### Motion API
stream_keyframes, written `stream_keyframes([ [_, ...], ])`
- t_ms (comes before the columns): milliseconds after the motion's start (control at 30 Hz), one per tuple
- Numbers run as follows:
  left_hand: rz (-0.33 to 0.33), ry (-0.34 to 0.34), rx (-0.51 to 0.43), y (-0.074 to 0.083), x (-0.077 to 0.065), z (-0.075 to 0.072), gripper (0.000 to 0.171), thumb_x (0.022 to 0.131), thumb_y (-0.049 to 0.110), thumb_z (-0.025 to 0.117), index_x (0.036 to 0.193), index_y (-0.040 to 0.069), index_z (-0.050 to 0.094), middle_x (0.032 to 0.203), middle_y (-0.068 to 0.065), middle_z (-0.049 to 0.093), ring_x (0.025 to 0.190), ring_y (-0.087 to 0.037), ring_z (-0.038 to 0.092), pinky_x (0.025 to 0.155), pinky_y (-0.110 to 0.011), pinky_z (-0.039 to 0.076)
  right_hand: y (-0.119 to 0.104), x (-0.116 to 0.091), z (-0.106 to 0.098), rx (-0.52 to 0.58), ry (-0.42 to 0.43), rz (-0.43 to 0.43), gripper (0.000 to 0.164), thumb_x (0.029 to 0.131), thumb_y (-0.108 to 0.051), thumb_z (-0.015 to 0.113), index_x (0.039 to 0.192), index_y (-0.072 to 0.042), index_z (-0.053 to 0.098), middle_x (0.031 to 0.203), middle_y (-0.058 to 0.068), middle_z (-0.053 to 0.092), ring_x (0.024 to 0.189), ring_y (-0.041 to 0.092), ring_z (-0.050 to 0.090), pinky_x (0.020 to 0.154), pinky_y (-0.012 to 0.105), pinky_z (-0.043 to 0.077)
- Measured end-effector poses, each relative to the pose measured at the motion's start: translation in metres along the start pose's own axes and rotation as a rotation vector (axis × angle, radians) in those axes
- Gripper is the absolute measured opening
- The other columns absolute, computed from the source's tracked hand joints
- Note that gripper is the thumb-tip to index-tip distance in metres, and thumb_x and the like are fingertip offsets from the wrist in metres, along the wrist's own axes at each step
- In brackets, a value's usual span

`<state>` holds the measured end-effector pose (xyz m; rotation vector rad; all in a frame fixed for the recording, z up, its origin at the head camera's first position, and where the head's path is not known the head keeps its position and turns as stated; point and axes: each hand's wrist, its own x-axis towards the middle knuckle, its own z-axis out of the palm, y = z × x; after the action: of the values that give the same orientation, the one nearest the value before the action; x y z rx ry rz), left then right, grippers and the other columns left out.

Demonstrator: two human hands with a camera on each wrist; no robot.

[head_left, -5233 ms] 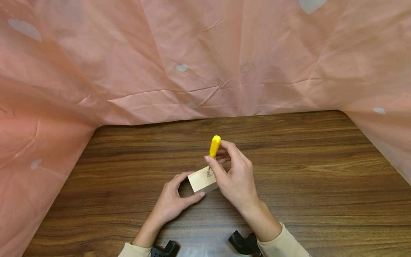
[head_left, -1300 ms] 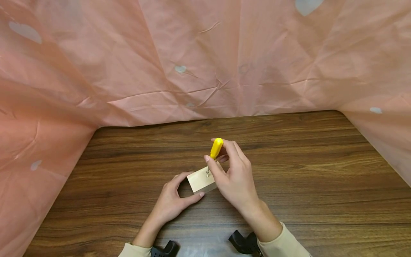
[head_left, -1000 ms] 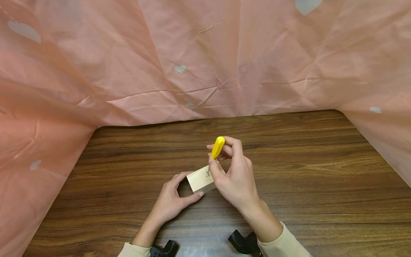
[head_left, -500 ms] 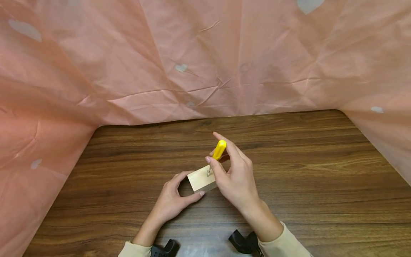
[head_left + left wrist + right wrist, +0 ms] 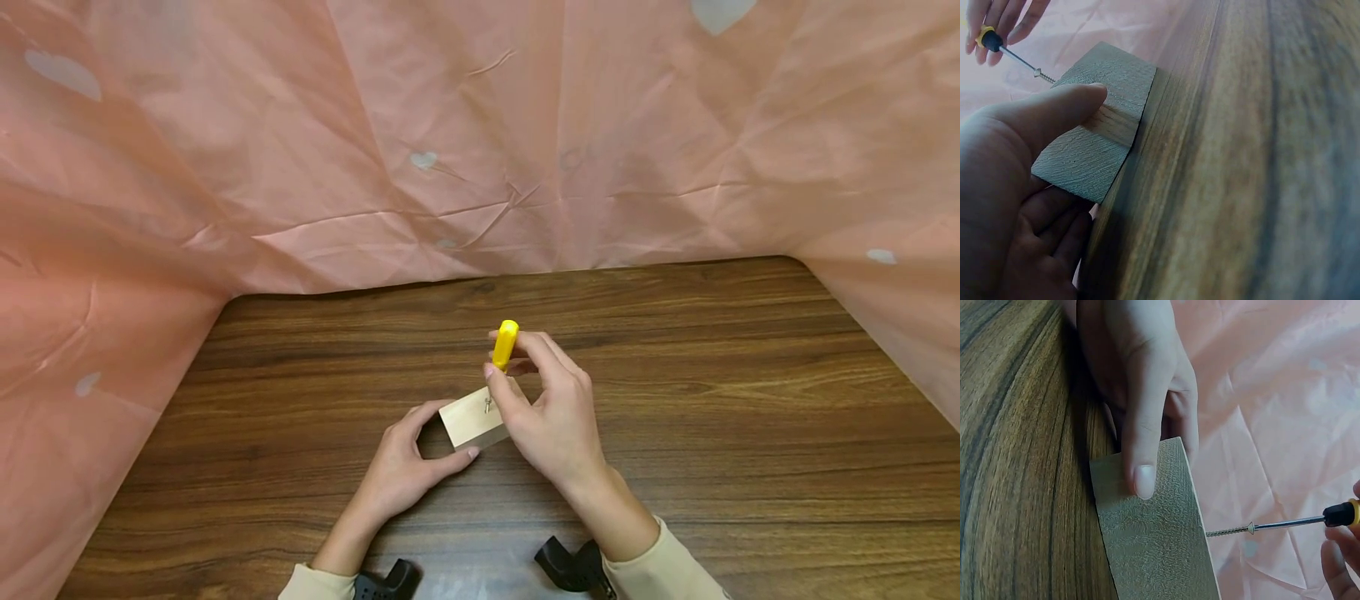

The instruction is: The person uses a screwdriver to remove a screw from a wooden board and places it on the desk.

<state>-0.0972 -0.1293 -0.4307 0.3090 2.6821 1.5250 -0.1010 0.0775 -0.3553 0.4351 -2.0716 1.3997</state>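
A pale wooden block [image 5: 467,421] lies on the table, and my left hand [image 5: 408,462] grips it by its left end, thumb along the near side. A screw [image 5: 1229,532] stands in the block's top face, with much of its threaded shank showing above the wood. My right hand [image 5: 551,408] pinches a yellow-handled screwdriver [image 5: 506,343] between thumb and fingers. In the right wrist view the screwdriver's metal shaft [image 5: 1288,522] meets the screw head in one line. The left wrist view shows my left thumb [image 5: 1079,103] pressed on the block's side.
The dark wood-grain table [image 5: 712,417] extends around both hands. A pink curtain [image 5: 360,125] with pale hearts hangs along its back and sides. Black wrist mounts [image 5: 570,567] sit below both hands near the beige sleeves [image 5: 663,562].
My right fingers have shifted repeatedly around the screwdriver handle, the index finger stretching out and curling back. The handle's tilt has varied slightly. My left hand and the block stay put.
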Motion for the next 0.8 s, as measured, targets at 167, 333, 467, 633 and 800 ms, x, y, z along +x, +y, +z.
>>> stream_keyframes([
  [167, 0.001, -0.002, 0.003, -0.0004, 0.0003, -0.0003, 0.055, 0.08, 0.033, 0.096, 0.13, 0.035, 0.072, 0.127, 0.01, 0.075, 0.122, -0.014, 0.067, 0.114, -0.05, 0.045, -0.0002, 0.0005, 0.0006, -0.008, -0.005, 0.015, 0.029, 0.092, -0.008, 0.082, 0.121, -0.01, 0.076, 0.106, 0.001, 0.07, 0.09, 0.013, 0.069, 0.076, 0.035, 0.061],
  [333, -0.003, 0.0, 0.011, -0.0002, 0.0003, -0.0005, 0.056, 0.08, 0.034, 0.097, 0.13, 0.035, 0.072, 0.127, 0.009, 0.074, 0.123, -0.014, 0.067, 0.114, -0.05, 0.045, -0.001, 0.0001, -0.0003, -0.028, -0.009, 0.004, 0.04, 0.089, -0.005, 0.086, 0.127, -0.008, 0.073, 0.096, 0.001, 0.074, 0.084, 0.014, 0.071, 0.067, 0.03, 0.058],
  [467, -0.001, 0.004, 0.009, 0.0003, 0.0009, -0.0004, 0.057, 0.079, 0.032, 0.097, 0.131, 0.034, 0.072, 0.128, 0.008, 0.075, 0.124, -0.015, 0.067, 0.115, -0.05, 0.045, -0.0024, 0.0003, -0.0006, -0.03, 0.008, 0.014, 0.044, 0.087, -0.002, 0.086, 0.126, -0.005, 0.066, 0.1, 0.002, 0.08, 0.083, 0.012, 0.071, 0.071, 0.03, 0.059],
  [633, -0.001, 0.006, 0.011, -0.0002, 0.0008, 0.0, 0.057, 0.079, 0.031, 0.097, 0.131, 0.033, 0.073, 0.127, 0.008, 0.075, 0.122, -0.014, 0.067, 0.114, -0.049, 0.046, -0.001, 0.0011, 0.0012, -0.047, 0.021, -0.013, 0.029, 0.09, -0.009, 0.086, 0.113, -0.006, 0.069, 0.101, 0.003, 0.076, 0.085, 0.014, 0.07, 0.075, 0.029, 0.06],
  [800, 0.003, 0.002, 0.007, -0.0002, 0.0007, -0.0006, 0.057, 0.079, 0.031, 0.097, 0.131, 0.034, 0.072, 0.127, 0.008, 0.075, 0.122, -0.014, 0.067, 0.114, -0.05, 0.046, -0.0023, 0.0002, 0.0001, -0.057, -0.009, -0.027, 0.038, 0.091, -0.009, 0.085, 0.128, -0.012, 0.076, 0.092, 0.001, 0.068, 0.083, 0.013, 0.069, 0.071, 0.03, 0.059],
])
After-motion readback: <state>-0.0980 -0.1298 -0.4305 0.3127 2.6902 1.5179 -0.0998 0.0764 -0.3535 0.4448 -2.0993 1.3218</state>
